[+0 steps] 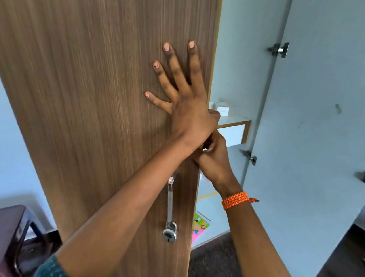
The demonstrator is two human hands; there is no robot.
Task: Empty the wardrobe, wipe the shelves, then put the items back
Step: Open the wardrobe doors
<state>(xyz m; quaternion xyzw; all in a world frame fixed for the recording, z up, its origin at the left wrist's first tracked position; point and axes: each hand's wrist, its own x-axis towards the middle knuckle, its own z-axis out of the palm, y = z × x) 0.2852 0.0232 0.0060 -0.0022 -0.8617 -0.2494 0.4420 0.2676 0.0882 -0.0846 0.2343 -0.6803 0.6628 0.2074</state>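
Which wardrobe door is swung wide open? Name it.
The pale right-hand door, swung out so its white inner face and hinges show. The wood-grain left door faces the camera, the left hand pressed flat against it.

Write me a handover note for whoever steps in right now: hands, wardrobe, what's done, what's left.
Left hand: flat, fingers spread, pressing the wood-grain door.
Right hand: curled at that door's edge, partly hidden behind the left wrist; what it holds cannot be told.
Right-hand door stands open.
Inside: small white box on the upper shelf, colourful item low down.
Padlock hangs from the door handle.
Done: cannot tell whether shelves are wiped.
Left: judge stage before continuing.
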